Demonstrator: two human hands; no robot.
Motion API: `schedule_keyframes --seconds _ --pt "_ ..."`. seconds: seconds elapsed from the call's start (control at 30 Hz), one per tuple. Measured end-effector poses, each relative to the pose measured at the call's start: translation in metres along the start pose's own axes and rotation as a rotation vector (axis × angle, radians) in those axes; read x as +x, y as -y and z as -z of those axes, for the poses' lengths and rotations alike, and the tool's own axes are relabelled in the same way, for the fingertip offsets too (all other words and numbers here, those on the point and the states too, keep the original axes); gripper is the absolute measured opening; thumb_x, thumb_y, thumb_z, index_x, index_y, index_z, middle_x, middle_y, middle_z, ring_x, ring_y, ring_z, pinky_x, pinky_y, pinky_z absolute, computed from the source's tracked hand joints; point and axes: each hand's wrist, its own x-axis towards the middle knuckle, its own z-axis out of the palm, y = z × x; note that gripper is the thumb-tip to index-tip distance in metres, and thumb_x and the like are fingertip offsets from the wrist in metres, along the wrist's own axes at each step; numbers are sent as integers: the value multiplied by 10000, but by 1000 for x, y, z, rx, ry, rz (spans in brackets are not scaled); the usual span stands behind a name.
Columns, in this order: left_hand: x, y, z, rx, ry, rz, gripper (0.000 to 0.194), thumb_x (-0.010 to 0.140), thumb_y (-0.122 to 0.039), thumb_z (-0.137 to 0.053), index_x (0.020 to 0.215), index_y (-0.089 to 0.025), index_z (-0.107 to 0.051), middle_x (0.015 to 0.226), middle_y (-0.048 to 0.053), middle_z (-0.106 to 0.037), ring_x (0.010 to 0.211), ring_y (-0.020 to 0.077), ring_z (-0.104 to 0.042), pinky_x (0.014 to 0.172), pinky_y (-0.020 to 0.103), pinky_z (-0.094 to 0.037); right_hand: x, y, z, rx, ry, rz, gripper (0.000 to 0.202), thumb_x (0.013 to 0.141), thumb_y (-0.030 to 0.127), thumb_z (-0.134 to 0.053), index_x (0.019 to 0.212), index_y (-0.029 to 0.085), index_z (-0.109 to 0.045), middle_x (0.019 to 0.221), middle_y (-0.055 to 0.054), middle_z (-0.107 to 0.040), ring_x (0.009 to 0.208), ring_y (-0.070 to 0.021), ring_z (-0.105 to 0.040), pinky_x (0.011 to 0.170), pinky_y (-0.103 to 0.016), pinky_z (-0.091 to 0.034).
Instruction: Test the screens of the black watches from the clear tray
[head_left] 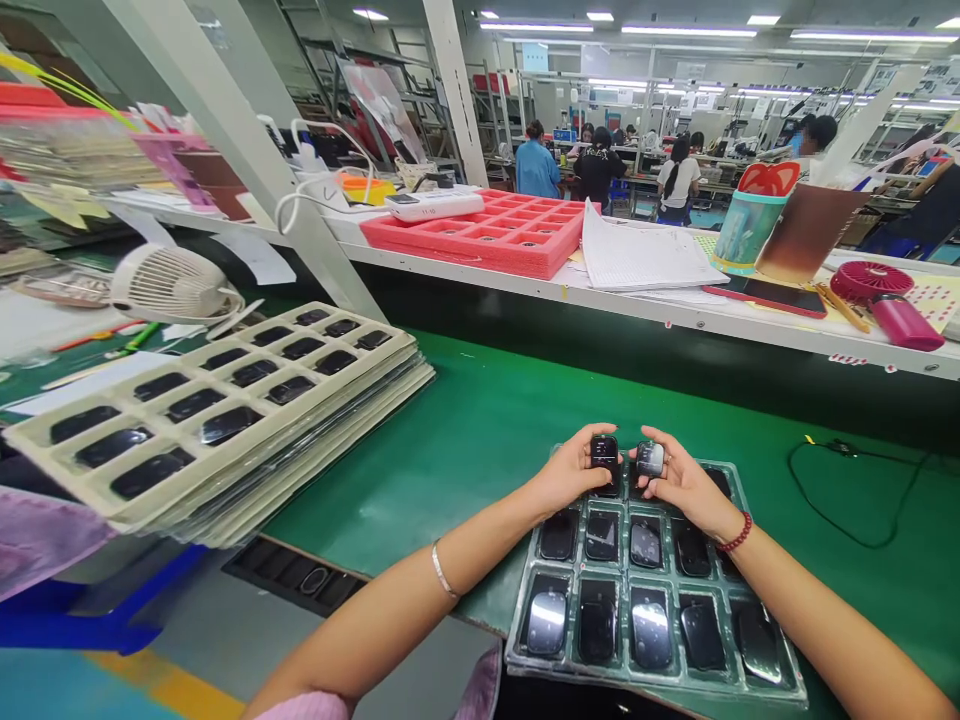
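Between the thumb and fingers of my left hand (568, 470) is a small black rounded-rectangle device (604, 450), shaped like a smartwatch body, its dark face showing small light marks. My right hand (688, 490) pinches a similar smartwatch body (650, 459) whose glossy face reflects the light. The two are held close together, apart from each other, above the far row of a clear plastic tray (793, 690). Black glossy pieces of the same shape (547, 620) lie in the tray's compartments. My hands and forearms hide part of the far and right compartments.
On the left stands a stack of cream trays (161, 420) with dark pieces in the top one, beside a small fan (169, 283). A black cable (847, 540) lies at right on the green mat (450, 440). The shelf (637, 305) ahead bears a red foam tray (480, 255).
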Motion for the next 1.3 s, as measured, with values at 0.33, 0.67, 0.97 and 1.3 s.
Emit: schedule_keyframes --seconds 0.33,0.67,0.97,1.3 --pt "0 -21 12 -574 36 72 515 659 -172 -750 1123 -123 -531 873 47 -602 588 55 -548 442 127 -362 3 9 21 461 -62 -116 393 804 184 -648 1188 159 -570 1004 -63 -642 662 -74 -614 611 -149 -558" --pt "1 -17 12 -617 36 201 388 870 -356 -536 1106 -50 -569 758 86 -658 505 82 -585 406 140 -384 6 5 27 614 42 -262 665 988 456 -93 1097 32 -593 842 -158 -694 616 -157 -671 551 -241 -566" --pt "9 -12 16 -672 32 348 605 893 -570 -327 1019 -39 -589 737 118 -667 514 122 -612 414 171 -402 5 3 27 520 31 -269 546 918 577 -325 1034 125 -609 864 -116 -699 608 -141 -657 532 -219 -545" --pt "1 1 -3 -18 15 27 627 649 -84 -632 1240 -181 -447 1048 96 -626 797 167 -638 575 208 -447 1 5 4 89 -42 -53 476 740 177 -668 1167 220 -463 1023 -55 -605 738 -120 -601 625 -233 -528"
